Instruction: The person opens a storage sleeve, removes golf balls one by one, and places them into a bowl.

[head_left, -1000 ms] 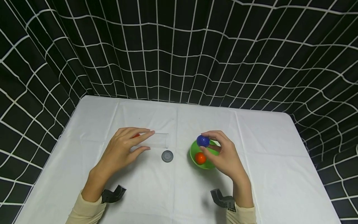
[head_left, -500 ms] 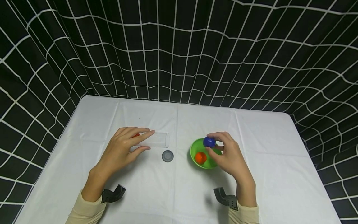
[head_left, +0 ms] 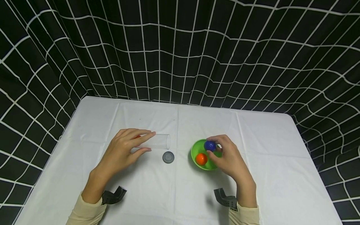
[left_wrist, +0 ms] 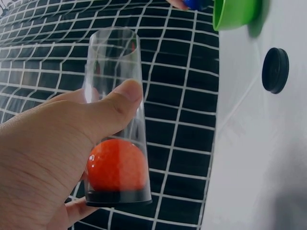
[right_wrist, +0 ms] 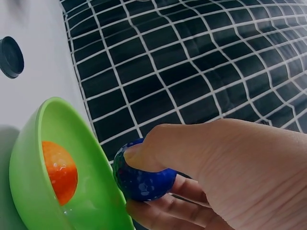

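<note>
My left hand (head_left: 123, 148) grips a clear plastic tube (left_wrist: 112, 62) lying sideways in the head view, its open end facing right. An orange ball (left_wrist: 117, 165) sits inside at the tube's black closed end. Between thumb and fingers of my right hand (head_left: 229, 154) is a dark blue ball (right_wrist: 144, 177), pinched over the far right part of a green bowl (head_left: 194, 153). Inside that bowl rests another orange ball (head_left: 201, 159), lit brightly in the right wrist view.
A round dark grey cap (head_left: 168, 157) lies flat on the white-covered table (head_left: 157, 193) between the tube and the bowl. Behind the table hangs a black curtain (head_left: 180, 56) with a white grid. Each wrist carries a black mount (head_left: 113, 195).
My right hand, pinching the blue ball, first shifted right across the bowl, then came slightly lower toward it. The left hand and tube stay nearly still.
</note>
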`<state>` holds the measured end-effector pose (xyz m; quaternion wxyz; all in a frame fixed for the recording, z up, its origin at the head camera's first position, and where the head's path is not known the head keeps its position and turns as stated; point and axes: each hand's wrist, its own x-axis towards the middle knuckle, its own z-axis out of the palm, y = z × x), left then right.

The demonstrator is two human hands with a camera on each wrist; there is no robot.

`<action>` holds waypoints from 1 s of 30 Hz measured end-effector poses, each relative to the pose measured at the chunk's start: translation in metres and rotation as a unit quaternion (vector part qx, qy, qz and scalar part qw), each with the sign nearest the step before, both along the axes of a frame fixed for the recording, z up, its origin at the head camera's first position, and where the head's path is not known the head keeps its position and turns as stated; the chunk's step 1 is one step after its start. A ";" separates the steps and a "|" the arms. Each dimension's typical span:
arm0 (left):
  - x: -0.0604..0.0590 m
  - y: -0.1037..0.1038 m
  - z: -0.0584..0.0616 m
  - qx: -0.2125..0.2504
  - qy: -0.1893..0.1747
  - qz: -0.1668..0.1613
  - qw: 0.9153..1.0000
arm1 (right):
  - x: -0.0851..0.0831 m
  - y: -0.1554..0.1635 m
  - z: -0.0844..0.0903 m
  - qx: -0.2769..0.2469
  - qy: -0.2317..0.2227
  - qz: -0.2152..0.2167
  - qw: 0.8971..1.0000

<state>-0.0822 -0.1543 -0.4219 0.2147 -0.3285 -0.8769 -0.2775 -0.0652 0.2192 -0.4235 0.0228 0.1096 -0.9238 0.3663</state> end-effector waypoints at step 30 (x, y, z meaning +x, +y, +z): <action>0.001 0.001 0.002 0.022 -0.017 0.002 1.000 | -0.002 -0.008 0.000 -0.019 0.032 0.002 0.999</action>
